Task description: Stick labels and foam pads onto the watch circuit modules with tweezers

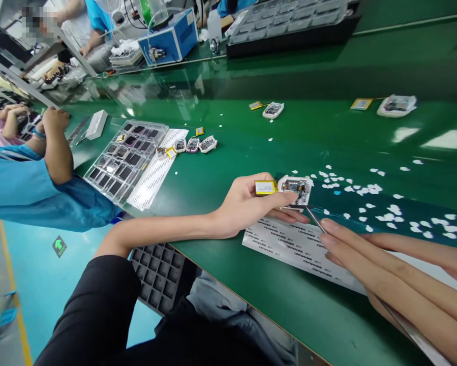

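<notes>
My left hand [247, 206] grips a small white device casing [306, 185] with a bare circuit board [291, 187] inside, the thumb pressing on the board's edge. A silver battery with yellow edges [265, 187] hangs beside it, over the fingers. In my right hand [396, 274] is a pair of metal tweezers [315, 219]; their tip meets the casing's lower edge, next to a dark strip. Under both hands lies a printed white sheet [285, 244]. Many small white stickers [369, 189] are scattered to the right of the device.
Similar open devices [273, 110] with batteries lie farther back. At left, a clear compartment tray [127, 157] with dark parts sits near a co-worker's blue sleeve [41, 188]. A blue box [171, 38] and a black tray [289, 38] stand behind. The table edge [228, 290] runs close to my body.
</notes>
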`<state>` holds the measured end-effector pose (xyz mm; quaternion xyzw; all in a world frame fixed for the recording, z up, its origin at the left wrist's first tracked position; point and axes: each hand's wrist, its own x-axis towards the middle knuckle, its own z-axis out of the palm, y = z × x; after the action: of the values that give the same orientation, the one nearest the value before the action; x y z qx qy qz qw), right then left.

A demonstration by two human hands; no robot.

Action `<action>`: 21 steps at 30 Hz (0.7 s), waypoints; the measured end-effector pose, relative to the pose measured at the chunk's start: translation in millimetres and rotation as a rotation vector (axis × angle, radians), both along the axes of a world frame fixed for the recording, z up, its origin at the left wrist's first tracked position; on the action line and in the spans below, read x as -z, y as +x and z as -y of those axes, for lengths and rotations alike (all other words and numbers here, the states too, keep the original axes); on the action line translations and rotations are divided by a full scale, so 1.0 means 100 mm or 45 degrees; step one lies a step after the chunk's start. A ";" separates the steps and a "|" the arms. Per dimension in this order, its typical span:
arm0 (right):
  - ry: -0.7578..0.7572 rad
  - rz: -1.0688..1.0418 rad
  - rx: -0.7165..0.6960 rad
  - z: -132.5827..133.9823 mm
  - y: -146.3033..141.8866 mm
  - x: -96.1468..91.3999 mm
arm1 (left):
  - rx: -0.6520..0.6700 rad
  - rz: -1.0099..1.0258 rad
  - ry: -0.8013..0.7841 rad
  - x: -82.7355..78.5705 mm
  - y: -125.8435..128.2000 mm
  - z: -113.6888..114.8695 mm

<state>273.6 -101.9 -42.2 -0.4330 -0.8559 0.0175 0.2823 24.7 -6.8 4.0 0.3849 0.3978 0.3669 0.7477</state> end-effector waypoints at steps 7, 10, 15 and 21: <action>0.079 0.114 -0.099 -0.05 -0.02 -0.10 | -0.015 0.013 -0.017 0.01 0.02 0.03; 0.091 0.093 -0.094 -0.05 -0.06 -0.12 | -0.016 -0.023 -0.011 0.02 0.02 0.03; 0.056 0.050 -0.087 -0.04 -0.14 -0.18 | -0.034 -0.015 -0.003 0.05 0.02 0.05; 0.220 0.034 -0.180 -0.12 -0.14 -0.18 | -0.026 -0.034 0.048 0.06 0.04 0.04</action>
<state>259.9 -90.4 -24.4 -0.3459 -0.8862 -0.0422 0.3053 28.6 -11.0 -1.7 0.3997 0.4048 0.3769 0.7310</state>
